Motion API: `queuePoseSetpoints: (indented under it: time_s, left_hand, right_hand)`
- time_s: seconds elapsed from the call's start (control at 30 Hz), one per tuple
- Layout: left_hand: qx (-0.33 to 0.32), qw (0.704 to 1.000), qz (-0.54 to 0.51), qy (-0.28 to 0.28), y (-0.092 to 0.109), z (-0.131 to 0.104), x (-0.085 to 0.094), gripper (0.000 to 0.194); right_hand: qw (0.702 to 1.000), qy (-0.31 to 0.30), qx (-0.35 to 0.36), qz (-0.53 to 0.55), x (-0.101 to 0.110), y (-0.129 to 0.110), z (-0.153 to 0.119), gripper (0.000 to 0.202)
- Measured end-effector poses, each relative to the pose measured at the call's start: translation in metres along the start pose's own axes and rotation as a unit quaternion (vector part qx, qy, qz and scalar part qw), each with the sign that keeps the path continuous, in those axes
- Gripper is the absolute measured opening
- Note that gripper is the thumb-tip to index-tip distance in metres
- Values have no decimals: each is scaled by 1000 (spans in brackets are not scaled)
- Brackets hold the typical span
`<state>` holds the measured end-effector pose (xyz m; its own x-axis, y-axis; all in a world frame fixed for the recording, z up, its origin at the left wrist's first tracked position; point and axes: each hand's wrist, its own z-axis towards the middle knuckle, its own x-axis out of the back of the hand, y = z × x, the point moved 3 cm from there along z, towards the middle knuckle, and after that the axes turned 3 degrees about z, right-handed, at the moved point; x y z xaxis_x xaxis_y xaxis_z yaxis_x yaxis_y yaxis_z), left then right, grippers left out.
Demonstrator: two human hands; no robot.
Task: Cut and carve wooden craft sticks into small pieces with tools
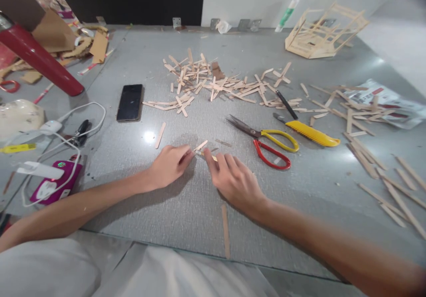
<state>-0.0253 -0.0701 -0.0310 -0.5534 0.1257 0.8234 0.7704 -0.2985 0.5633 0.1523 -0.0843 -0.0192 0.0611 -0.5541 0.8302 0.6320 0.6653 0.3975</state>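
Near the middle of the table my left hand (172, 166) is closed, its thumb and fingers pinching a small wooden stick (201, 145). My right hand (235, 179) lies palm down just beside it, fingers bent, the index finger pressing at the stick pieces between the hands. Part of a pale strip shows under the right fingers; what they grip is mostly hidden. One loose popsicle stick (160, 135) lies beyond my left hand. A longer wooden strip (226, 231) lies between my right wrist and the table's front edge.
Scissors (258, 133) and a yellow utility knife (311, 132) lie to the right. Behind is a pile of popsicle sticks (196, 75), with a phone (130, 103) left of it. A stick frame (313, 44) stands at the back right. Cables and a purple power bank (66, 179) lie left.
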Motion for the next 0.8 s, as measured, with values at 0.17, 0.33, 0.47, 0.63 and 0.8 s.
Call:
queuePoseSetpoints:
  time_s: [0.17,0.33,0.47,0.63,0.8]
  left_hand:
    - [2,1000,-6,-1,-3,1,1,34]
    - [8,1000,-13,14,-1,-1,0,37]
    - [2,1000,-11,15,0,-1,-1,36]
    - [-10,1000,-8,8,-1,-1,-1,35]
    - [14,1000,-10,9,0,-1,1,36]
  right_hand:
    - [1000,3,-6,16,-3,3,1,36]
    - [999,2,-27,-24,2,-4,-3,28]
    - [999,-28,-24,17,-5,-2,-4,34]
    - [996,-37,-6,78,-14,3,-3,42]
    - [998,-27,-32,45,-7,1,-5,39]
